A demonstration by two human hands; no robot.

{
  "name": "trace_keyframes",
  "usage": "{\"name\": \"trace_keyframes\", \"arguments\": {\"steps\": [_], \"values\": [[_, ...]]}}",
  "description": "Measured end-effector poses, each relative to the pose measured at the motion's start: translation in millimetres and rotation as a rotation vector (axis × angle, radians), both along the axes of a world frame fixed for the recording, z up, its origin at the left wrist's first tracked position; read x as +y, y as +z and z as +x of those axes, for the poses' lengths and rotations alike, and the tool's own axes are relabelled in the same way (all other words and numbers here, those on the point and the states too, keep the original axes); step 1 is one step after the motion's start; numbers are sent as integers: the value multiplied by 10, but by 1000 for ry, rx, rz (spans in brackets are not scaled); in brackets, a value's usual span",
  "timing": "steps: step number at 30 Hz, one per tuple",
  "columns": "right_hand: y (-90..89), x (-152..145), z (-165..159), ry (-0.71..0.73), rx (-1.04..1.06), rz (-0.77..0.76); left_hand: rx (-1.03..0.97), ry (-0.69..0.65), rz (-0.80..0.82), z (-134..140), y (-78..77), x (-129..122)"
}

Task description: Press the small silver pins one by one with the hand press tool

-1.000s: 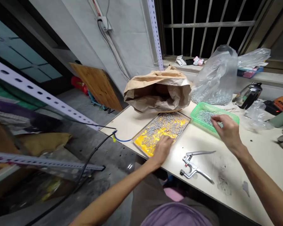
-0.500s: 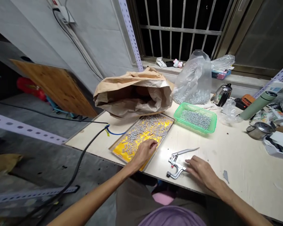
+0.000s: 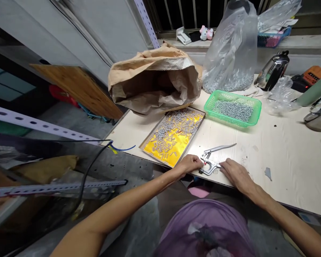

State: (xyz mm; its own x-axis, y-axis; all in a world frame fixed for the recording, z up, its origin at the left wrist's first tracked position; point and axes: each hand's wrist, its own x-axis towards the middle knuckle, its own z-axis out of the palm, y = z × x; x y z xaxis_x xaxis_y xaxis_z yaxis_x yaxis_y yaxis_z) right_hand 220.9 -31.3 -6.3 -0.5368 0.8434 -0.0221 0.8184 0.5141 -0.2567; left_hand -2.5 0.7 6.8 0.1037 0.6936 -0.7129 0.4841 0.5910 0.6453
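My left hand is closed in a pinch beside the jaws of the silver snap pliers; whatever lies between the fingertips is too small to make out. My right hand has its fingers closed around the lower handle of the pliers, near the table's front edge. The upper handle angles away to the right, so the tool stands spread. Left of the pliers is a shallow tray with a yellow bottom, bearing many small metal pins. Behind the pliers stands a green plastic basket full of similar metal pieces.
A large brown paper sack lies with its mouth toward me behind the tray. Farther back are a clear plastic bag of metal pieces and a steel kettle. A black cable hangs off the table's left edge.
My left hand has moved right from the tray to the pliers' jaws, its fingers still pinched. My right hand stays at the handle. The view has tilted downward.
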Motion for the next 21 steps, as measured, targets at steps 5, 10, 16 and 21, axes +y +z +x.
{"name": "trace_keyframes", "arguments": {"steps": [5,10,16,21], "values": [[-29,-34,-26,-16,9,53,-89,11,-102,56,29,-4],[-45,-40,-37,-23,-6,55,-107,-1,-135,43,27,9],[1,-49,-72,-20,-69,14,-44,-116,-209,28,11,69],[59,-21,-18,34,-78,-35,33,-189,-214,51,26,71]]}}
